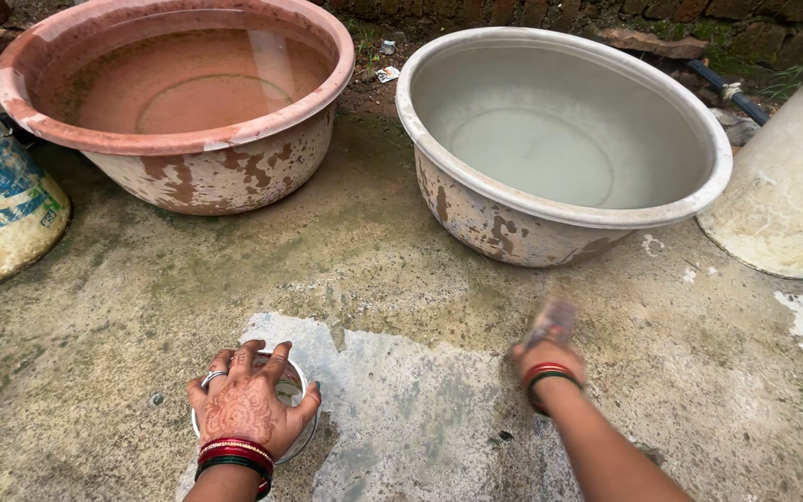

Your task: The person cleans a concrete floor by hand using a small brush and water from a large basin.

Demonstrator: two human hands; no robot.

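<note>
Steel, small and round: a little bowl point(276, 409) sits on the wet concrete floor point(401, 279), low in view, left of centre. Left hand point(248, 404) lies flat on top of it w/ fingers spread apart over the rim, palm down, pressing rather than gripping, prob. to keep the bowl from sliding on the slick patch. Henna pattern shows on the back of the hand; red and green bangles point(236, 455) at the wrist, a ring on one finger.

Right hand point(547, 358) is off to the right, well apart from the bowl, above the floor. It's blurred by motion. Fingers look closed on something small and flat point(551, 323), maybe a scrub pad or scrap of cloth, but too smeared to tell what it is. Bangles point(547, 376) on that wrist too.

Behind the hands, two big plastic tubs stand side by side w/ a gap between: a reddish-pink tub point(234, 172) on the left, a grey-white tub point(513, 223) on the right, both holding water, both w/ worn, peeling outer walls. They're near enough to reach from a crouch, which fits water being kept at hand. A blue and cream container point(2, 204) leans at the left edge; a cream-white vessel point(783, 204) stands at the right edge. Brick wall point(550, 11) and bits of litter lie beyond.
</note>
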